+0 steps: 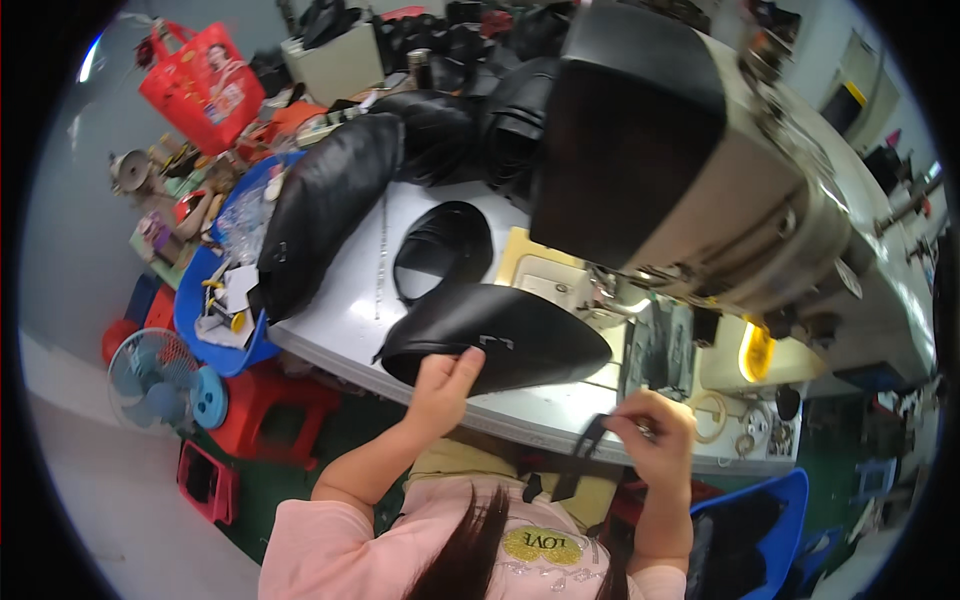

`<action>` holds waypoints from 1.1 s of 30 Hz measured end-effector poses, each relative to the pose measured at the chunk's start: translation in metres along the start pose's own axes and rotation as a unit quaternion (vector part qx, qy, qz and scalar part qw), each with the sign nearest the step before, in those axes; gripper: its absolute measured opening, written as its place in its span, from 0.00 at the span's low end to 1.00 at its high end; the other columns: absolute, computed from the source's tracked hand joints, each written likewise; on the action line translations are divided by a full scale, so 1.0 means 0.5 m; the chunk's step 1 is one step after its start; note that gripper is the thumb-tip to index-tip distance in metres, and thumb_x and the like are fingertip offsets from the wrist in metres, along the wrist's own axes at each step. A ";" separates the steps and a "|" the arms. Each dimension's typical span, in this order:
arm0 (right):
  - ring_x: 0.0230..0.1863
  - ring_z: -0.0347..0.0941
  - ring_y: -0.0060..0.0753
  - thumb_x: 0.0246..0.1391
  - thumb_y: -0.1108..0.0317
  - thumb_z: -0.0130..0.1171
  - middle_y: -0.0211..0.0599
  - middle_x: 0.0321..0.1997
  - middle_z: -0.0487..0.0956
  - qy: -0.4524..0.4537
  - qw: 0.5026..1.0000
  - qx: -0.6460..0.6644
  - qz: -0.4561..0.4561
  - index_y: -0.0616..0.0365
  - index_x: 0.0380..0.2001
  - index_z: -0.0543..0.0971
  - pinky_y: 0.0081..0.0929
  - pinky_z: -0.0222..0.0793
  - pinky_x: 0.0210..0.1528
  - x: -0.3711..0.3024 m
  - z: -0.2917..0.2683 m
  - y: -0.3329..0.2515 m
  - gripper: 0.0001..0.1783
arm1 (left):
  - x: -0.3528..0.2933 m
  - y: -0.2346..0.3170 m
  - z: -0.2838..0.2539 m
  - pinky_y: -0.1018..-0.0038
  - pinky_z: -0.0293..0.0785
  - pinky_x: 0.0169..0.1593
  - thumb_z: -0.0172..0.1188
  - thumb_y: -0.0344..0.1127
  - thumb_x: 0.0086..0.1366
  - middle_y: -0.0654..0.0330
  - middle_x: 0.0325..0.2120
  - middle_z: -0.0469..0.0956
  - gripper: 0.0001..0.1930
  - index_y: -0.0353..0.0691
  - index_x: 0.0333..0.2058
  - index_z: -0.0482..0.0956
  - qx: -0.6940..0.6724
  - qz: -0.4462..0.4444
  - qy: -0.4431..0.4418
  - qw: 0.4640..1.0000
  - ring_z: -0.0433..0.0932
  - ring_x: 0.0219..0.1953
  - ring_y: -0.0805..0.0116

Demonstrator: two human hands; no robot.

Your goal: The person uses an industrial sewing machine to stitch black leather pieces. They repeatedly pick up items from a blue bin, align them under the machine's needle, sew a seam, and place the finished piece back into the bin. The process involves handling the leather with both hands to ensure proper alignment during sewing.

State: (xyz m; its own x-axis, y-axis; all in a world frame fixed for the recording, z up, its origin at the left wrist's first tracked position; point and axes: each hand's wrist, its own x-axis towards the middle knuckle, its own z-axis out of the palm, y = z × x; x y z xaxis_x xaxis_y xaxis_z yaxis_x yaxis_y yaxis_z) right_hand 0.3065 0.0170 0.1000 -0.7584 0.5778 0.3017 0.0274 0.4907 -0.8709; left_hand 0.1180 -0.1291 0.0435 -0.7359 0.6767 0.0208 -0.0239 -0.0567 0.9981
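Note:
My left hand (440,393) grips the near edge of a black leather-like panel (530,335), thumb on top and fingers underneath. The panel is curved with a pointed right end and bears small pale marks near my thumb. To the right, over the table's front edge, my right hand (655,432) pinches a narrow black strap (580,460) that hangs down in front of my lap. Just beyond the panel, a black looped piece (445,220) lies on the white table (340,300). A large industrial sewing machine (640,130) looms at the right, its lit bed close to the panel's tip.
More black leather-like pieces (335,210) lie at the table's left and back. Left of the table are a blue tub (190,310), a red stool (265,410) and a fan (150,375). A blue bin (785,520) with black pieces stands at my right.

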 end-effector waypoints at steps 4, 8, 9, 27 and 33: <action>0.16 0.65 0.15 0.39 0.76 0.60 0.31 0.16 0.74 -0.039 0.998 0.021 0.051 0.63 0.20 0.74 0.15 0.60 0.19 0.040 0.044 -0.009 0.05 | -0.008 0.020 0.073 0.83 0.51 0.19 0.47 0.37 0.63 0.75 0.13 0.60 0.15 0.34 0.21 0.72 0.037 0.009 -0.134 0.990 0.55 0.18 0.86; 0.16 0.64 0.13 0.41 0.75 0.60 0.31 0.15 0.73 0.029 0.988 0.081 0.127 0.65 0.19 0.74 0.13 0.59 0.18 0.040 0.073 0.024 0.05 | -0.015 -0.019 0.101 0.84 0.56 0.20 0.47 0.36 0.63 0.73 0.16 0.68 0.13 0.32 0.28 0.76 -0.065 -0.039 -0.151 0.986 0.59 0.19 0.87; 0.15 0.63 0.13 0.41 0.75 0.60 0.31 0.13 0.73 0.028 0.990 0.062 0.120 0.65 0.19 0.74 0.13 0.58 0.17 0.040 0.073 0.029 0.05 | -0.018 -0.015 0.103 0.84 0.57 0.20 0.47 0.36 0.63 0.73 0.16 0.68 0.14 0.32 0.28 0.76 -0.056 -0.032 -0.148 0.987 0.60 0.20 0.87; 0.15 0.65 0.12 0.43 0.73 0.58 0.28 0.12 0.71 0.027 0.983 0.054 0.173 0.63 0.19 0.75 0.11 0.56 0.16 0.036 0.080 0.042 0.05 | -0.009 -0.008 0.096 0.83 0.66 0.36 0.58 0.32 0.55 0.66 0.32 0.75 0.13 0.33 0.38 0.74 0.019 -0.060 -0.194 0.979 0.69 0.32 0.82; 0.13 0.61 0.16 0.38 0.70 0.64 0.30 0.12 0.71 0.042 0.995 -0.060 0.071 0.63 0.20 0.73 0.17 0.59 0.17 0.026 0.064 0.047 0.10 | 0.007 0.003 0.082 0.82 0.66 0.36 0.57 0.34 0.55 0.63 0.29 0.76 0.11 0.32 0.34 0.75 0.097 -0.062 -0.211 0.971 0.69 0.31 0.82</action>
State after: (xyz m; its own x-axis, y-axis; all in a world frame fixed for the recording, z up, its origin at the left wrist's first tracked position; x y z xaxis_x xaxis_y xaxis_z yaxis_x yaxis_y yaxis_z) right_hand 0.2764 0.0152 0.0711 -0.6840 0.6971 0.2147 0.2118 0.4715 -0.8561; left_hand 0.1431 -0.0969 0.0476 -0.3928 0.9119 -0.1186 0.0640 0.1558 0.9857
